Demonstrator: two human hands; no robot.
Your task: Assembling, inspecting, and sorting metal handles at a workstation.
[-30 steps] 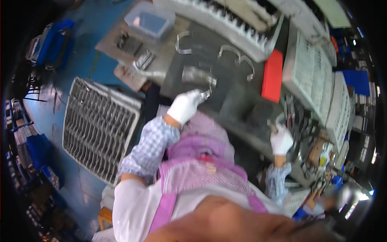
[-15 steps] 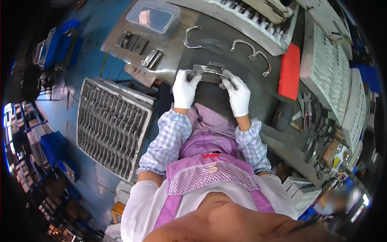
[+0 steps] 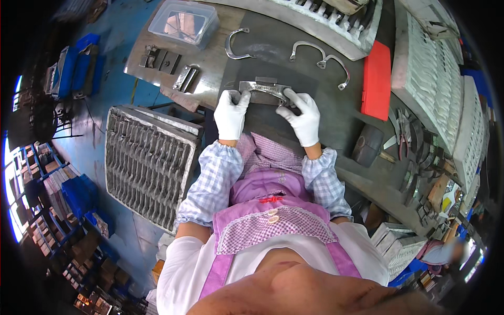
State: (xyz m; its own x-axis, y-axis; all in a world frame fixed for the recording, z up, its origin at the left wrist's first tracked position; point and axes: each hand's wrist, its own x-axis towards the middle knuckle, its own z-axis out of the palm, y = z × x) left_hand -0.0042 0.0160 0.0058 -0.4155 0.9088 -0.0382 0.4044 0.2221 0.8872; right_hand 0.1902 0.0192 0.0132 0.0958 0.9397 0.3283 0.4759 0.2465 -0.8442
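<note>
My left hand (image 3: pixel 230 114), in a white glove, pinches the left end of a shiny curved metal bracket (image 3: pixel 266 88) between thumb and fingers. At its other end the thumb and fingers of my white-gloved right hand (image 3: pixel 302 117) close on the bracket. The bracket lies over a flat metal gauge block (image 3: pixel 251 85) on the bench, its arch away from me. Whether it touches the block all along cannot be made out. Beyond my hands lie more curved brackets: one bracket (image 3: pixel 229 44) to the left and two to the right, the nearer of those a bracket (image 3: pixel 344 68) with an eyelet end.
Metal fixtures (image 3: pixel 185 79) and a clear plastic box (image 3: pixel 209 32) occupy the bench's left. On the right are a red case (image 3: pixel 376 81), a dark mallet head (image 3: pixel 367 147), pliers (image 3: pixel 403 137) and white trays (image 3: pixel 428 86). A tray of metal parts (image 3: pixel 149 168) stands at my left.
The bracket has rolled so more of its broad face shows over the block. My right fingers have shifted on its right end. The whole view has moved slightly.
</note>
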